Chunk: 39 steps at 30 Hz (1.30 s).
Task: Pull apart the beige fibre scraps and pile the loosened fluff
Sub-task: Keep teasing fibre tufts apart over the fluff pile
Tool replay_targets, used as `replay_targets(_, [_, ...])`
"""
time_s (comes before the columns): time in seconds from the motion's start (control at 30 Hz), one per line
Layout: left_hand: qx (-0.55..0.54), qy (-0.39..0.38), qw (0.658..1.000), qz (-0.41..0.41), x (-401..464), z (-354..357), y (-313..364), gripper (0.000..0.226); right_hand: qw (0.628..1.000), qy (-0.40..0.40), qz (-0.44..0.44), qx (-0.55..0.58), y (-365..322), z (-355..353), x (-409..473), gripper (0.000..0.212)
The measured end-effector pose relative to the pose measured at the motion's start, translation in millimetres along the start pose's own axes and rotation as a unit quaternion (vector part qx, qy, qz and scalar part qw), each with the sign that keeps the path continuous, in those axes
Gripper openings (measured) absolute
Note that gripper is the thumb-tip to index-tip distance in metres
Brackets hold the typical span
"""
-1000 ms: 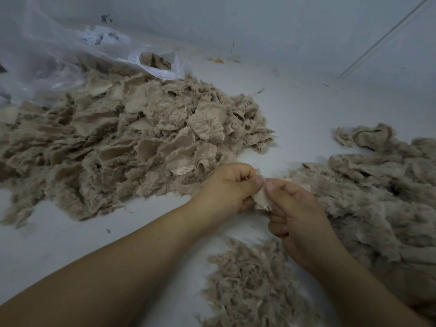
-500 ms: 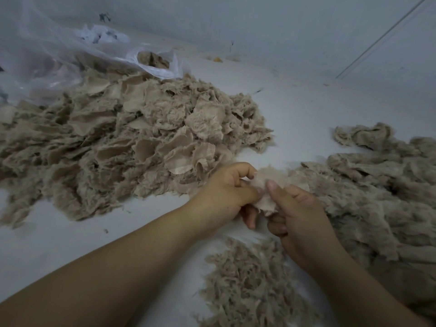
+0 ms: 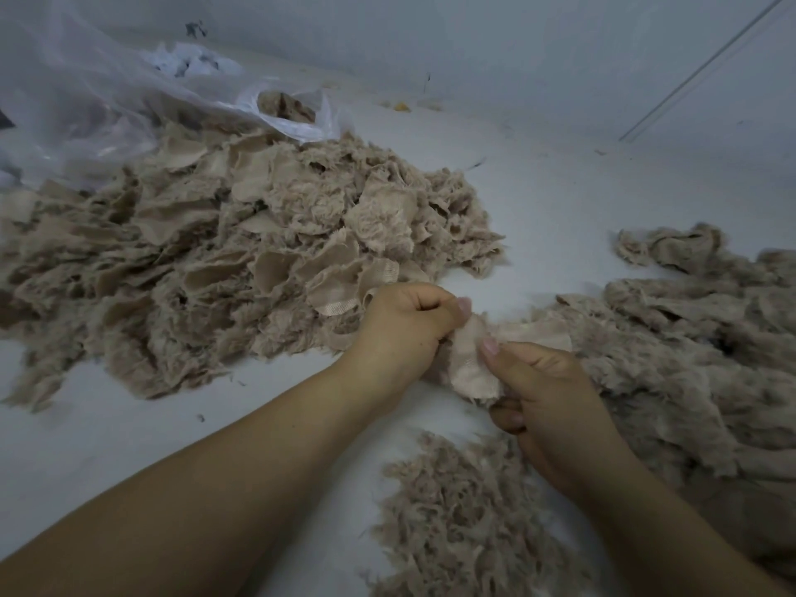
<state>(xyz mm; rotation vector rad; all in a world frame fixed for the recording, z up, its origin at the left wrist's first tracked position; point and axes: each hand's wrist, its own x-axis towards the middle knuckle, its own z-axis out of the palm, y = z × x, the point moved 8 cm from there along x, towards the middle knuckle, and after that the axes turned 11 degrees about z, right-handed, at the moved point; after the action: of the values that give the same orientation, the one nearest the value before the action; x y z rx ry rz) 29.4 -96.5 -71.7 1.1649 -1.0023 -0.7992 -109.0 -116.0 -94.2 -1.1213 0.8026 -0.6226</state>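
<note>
So here we're mid-rip on one beige scrap, sitting dead centre of the frame. Our left hand is curled shut with the scrap's upper edge pinched under the thumb, and our right hand is closed on the lower right edge, thumb pressing down on top of the cloth. Gripping opposite edges like that makes sense to us: the weave sits stretched between the two pinches, so the fibres should give way in the middle.

The big heap of untouched scraps fills the left and centre-left, its near edge touching the back of the left hand, so the next piece is a short reach. A clear plastic bag slumps over the heap's far side in the upper left. The loosened fluff pile sits at the bottom centre, right under our hands, which we reckon is deliberate since bits can just drop onto it. Another mound of shaggy material runs along the right edge, just behind the right hand.

Free room is tight sideways. The bare white counter opens up mostly toward the upper right, plus a strip at lower left under the forearm.
</note>
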Motion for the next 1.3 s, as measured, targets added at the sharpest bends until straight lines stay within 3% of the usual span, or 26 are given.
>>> replay_targets(0.1, [-0.002, 0.037, 0.999, 0.000, 4, -11, 3, 0.032, 0.999, 0.023, 0.003, 0.033, 1, -4, 1, 0.046])
replay_targets(0.17, [-0.012, -0.022, 0.999, -0.019, 7, -15, 2, 0.030, 0.997, 0.037, 0.003, 0.074, 0, -9, 1, 0.032])
replay_targets(0.23, [-0.002, -0.238, 0.970, -0.049, -4, 1, 7, 0.019, 0.995, 0.043, 0.002, 0.091, -1, -11, 2, 0.034])
replay_targets(0.27, [0.012, -0.361, 0.930, -0.069, -19, 10, 10, 0.013, 0.995, 0.049, 0.002, 0.091, -2, -10, 1, 0.037])
replay_targets(0.3, [0.034, -0.447, 0.890, -0.084, -33, 15, 11, 0.014, 0.994, 0.059, 0.001, 0.089, -1, -12, 1, 0.037])
replay_targets(0.33, [0.059, -0.482, 0.869, -0.093, -40, 16, 10, 0.016, 0.994, 0.064, 0.000, 0.087, -2, -12, 1, 0.037])
replay_targets(0.37, [0.088, -0.467, 0.875, -0.097, -38, 16, 8, 0.016, 0.995, 0.066, -0.001, 0.081, -1, -12, 1, 0.036])
replay_targets(0.43, [0.139, -0.356, 0.920, -0.086, -22, 9, 5, 0.028, 0.995, 0.061, 0.001, 0.077, -1, -11, 2, 0.034])
replay_targets(0.53, [0.112, -0.189, 0.974, -0.061, -6, 2, 4, 0.045, 0.997, 0.045, -0.003, 0.067, -1, -8, 2, 0.031])
replay_targets(0.63, [0.064, -0.155, 0.986, -0.016, -9, 12, 8, 0.029, 0.999, 0.030, -0.014, 0.013, -1, -4, 3, 0.030])
replay_targets(0.77, [0.059, -0.080, 0.995, 0.024, -4, 3, 13, 0.023, 0.999, 0.029, -0.021, -0.017, 1, -4, 6, 0.071])
replay_targets(0.9, [0.113, -0.026, 0.993, 0.018, 6, -19, 15, 0.029, 0.998, 0.063, -0.025, 0.009, 0, -11, 5, 0.040])
replay_targets(0.97, [0.302, 0.001, 0.950, 0.076, 16, -41, 28, 0.028, 0.995, 0.068, -0.008, 0.072, 0, -15, 5, 0.036])
replay_targets(1.07, [0.579, -0.034, 0.807, 0.108, 18, -52, 40, 0.019, 0.989, 0.073, 0.018, 0.127, 3, -18, 6, 0.037])
replay_targets(1.13, [0.665, -0.025, 0.731, 0.155, 9, -42, 50, 0.026, 0.990, 0.082, 0.022, 0.115, 5, -17, 7, 0.042])
replay_targets(1.2, [0.679, -0.053, 0.691, 0.243, -2, -13, 56, 0.027, 0.990, 0.087, 0.023, 0.105, 5, -16, 6, 0.038])
replay_targets(1.3, [0.624, -0.113, 0.687, 0.354, -14, 34, 56, 0.021, 0.990, 0.080, 0.021, 0.113, 3, -15, 5, 0.028])
